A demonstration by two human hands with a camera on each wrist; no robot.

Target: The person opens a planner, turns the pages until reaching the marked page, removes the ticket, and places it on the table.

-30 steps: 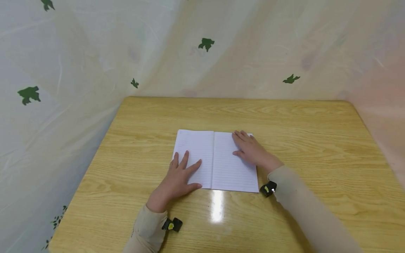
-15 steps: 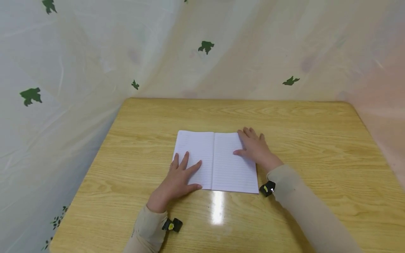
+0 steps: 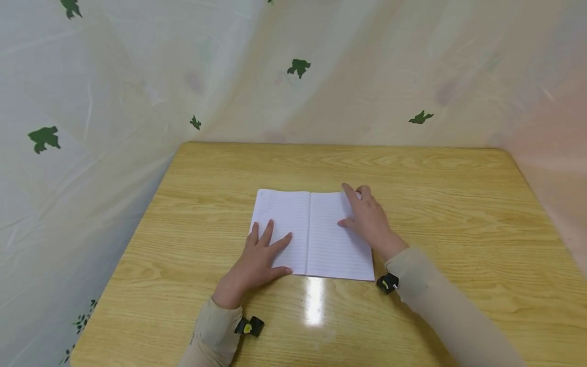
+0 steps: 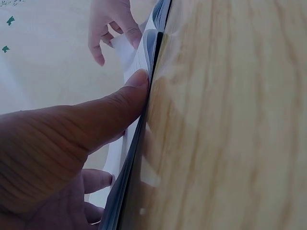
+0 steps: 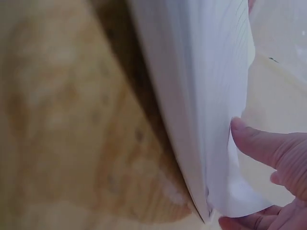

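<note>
An open lined notebook point(image 3: 323, 244) lies on the wooden table. My left hand point(image 3: 254, 260) rests flat on its left page point(image 3: 284, 206), fingers spread and thumb near the lower edge. At the far right corner my right hand point(image 3: 370, 219) holds a page, with some fingers bent behind the corner. In the right wrist view this page point(image 5: 237, 196) bows up off the stack, the thumb against its face and fingertips under its corner. Page edges and the dark cover point(image 4: 129, 177) show from the side in the left wrist view.
The wooden table point(image 3: 458, 214) extends around the notebook on all sides. Behind it hangs a pale curtain point(image 3: 357, 92) with green bird-shaped and leaf-like prints. Each sleeve carries a small black device point(image 3: 249, 326) at the wrist.
My right hand has gone from lying flat on the right page to bending its fingers around the far right corner, lifting a page there. The left hand stays in place.
</note>
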